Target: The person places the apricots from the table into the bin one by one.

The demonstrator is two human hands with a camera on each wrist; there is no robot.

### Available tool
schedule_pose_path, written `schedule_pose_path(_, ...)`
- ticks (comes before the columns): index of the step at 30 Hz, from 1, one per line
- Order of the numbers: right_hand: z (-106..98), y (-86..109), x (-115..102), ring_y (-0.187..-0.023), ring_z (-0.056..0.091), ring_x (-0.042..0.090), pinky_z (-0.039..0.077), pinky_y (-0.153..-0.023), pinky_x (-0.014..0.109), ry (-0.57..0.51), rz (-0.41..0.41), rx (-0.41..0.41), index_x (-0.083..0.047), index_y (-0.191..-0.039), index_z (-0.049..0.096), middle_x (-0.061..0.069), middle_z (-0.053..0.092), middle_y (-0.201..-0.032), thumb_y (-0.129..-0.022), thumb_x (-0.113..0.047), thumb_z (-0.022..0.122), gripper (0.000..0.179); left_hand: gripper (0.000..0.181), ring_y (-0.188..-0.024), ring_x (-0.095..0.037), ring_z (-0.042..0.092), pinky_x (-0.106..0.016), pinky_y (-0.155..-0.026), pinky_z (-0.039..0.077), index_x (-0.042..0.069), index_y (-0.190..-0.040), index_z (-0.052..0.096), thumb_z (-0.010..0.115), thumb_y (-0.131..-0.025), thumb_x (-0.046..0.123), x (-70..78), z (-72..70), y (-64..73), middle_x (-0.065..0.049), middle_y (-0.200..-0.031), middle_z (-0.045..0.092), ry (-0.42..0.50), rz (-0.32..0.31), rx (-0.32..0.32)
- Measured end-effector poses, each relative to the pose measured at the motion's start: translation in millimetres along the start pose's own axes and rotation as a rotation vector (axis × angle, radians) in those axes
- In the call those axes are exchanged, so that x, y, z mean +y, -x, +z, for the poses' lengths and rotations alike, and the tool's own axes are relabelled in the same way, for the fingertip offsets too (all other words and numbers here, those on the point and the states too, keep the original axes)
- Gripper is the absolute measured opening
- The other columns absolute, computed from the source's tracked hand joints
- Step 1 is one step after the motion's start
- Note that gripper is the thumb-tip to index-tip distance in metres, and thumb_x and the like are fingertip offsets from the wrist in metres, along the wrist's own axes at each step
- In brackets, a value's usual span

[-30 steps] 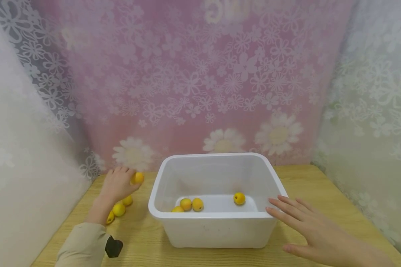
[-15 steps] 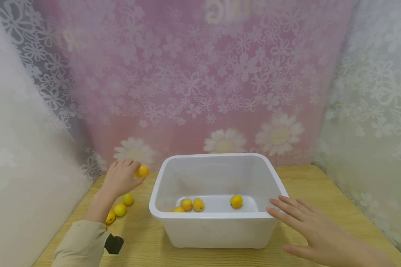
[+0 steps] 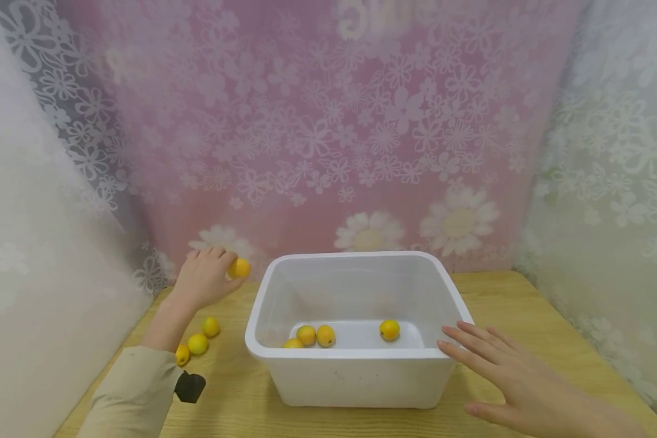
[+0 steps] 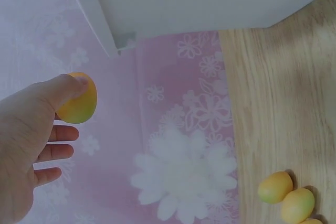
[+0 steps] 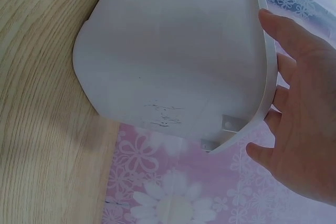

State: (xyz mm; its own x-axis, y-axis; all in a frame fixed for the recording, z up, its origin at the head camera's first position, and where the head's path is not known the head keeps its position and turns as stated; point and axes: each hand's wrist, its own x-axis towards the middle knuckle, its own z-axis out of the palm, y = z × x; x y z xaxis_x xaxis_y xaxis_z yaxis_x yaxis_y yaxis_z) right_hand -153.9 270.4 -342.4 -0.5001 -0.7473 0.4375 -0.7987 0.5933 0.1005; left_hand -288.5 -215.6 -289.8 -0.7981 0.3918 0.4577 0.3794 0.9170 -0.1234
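Note:
My left hand [image 3: 205, 280] pinches a small yellow-orange fruit, which looks like a loquat [image 3: 239, 268], between thumb and fingers, raised left of the white tub [image 3: 356, 353]. In the left wrist view, the held loquat [image 4: 79, 100] shows a greenish lower side; the other fingers stick out below it. My right hand [image 3: 506, 371] has its fingers spread and fairly straight, resting on the tub's right rim. Inside the tub lie several loquats: one alone toward the right [image 3: 390, 330] and a group at the left [image 3: 325, 336], partly cut off by the front rim.
On the wooden table [image 3: 230, 389], loquats [image 3: 198, 344] lie in a row left of the tub, beside my left forearm. A flowered pink curtain [image 3: 306, 152] hangs behind the table, with pale sheets at both sides. A black piece [image 3: 190, 387] sits by my left sleeve.
My left hand has lifted the loquat up and a little right, toward the tub. The lone loquat in the tub has rolled slightly. The right hand stays in place.

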Motion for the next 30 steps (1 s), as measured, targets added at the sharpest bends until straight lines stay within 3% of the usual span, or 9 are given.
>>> schedule_pose_path(5,-1,0.2,-1,-0.138,0.017,0.018,0.001,-0.111,0.024,0.004,0.009,-0.008,-0.009,-0.142,0.036,0.004,0.029,-0.148,-0.081,-0.045,0.066,0.077,0.037,-0.092,-0.034,0.055,-0.051,-0.082,0.042,0.005,-0.102,0.061,0.070,-0.079,0.033,5.1,-6.9,-7.6,-0.012,-0.097,0.060,0.007,0.009,0.000)
schedule_pose_path(12,-2,0.0,-1,-0.139,0.015,0.016,0.001,-0.110,0.023,-0.007,0.018,-0.026,-0.009,-0.143,0.035,0.004,0.028,-0.149,-0.081,-0.044,0.066,0.077,0.040,-0.096,-0.034,0.053,-0.052,-0.089,0.038,0.004,-0.105,0.061,0.068,-0.081,0.036,15.6,-14.3,-17.0,-0.012,-0.099,0.059,0.031,0.020,-0.048)
schedule_pose_path(19,-1,0.0,0,-0.138,0.017,0.017,0.001,-0.111,0.024,-0.001,0.001,0.004,-0.009,-0.142,0.036,0.005,0.030,-0.148,-0.081,-0.045,0.066,0.077,0.042,-0.101,-0.033,0.051,-0.052,-0.091,0.037,0.006,-0.110,0.061,0.067,-0.082,0.037,27.6,-17.2,-26.1,-0.012,-0.106,0.059,-0.016,0.042,-0.087)
schedule_pose_path(30,1,-0.4,-1,-0.138,0.018,0.018,0.001,-0.111,0.024,0.004,-0.008,0.012,-0.009,-0.142,0.037,0.005,0.031,-0.148,-0.081,-0.044,0.067,0.076,0.037,-0.102,-0.031,0.051,-0.046,-0.092,0.038,0.008,-0.106,0.063,0.068,-0.080,0.035,44.7,-12.7,-35.7,-0.008,-0.102,0.060,-0.002,0.118,-0.065)
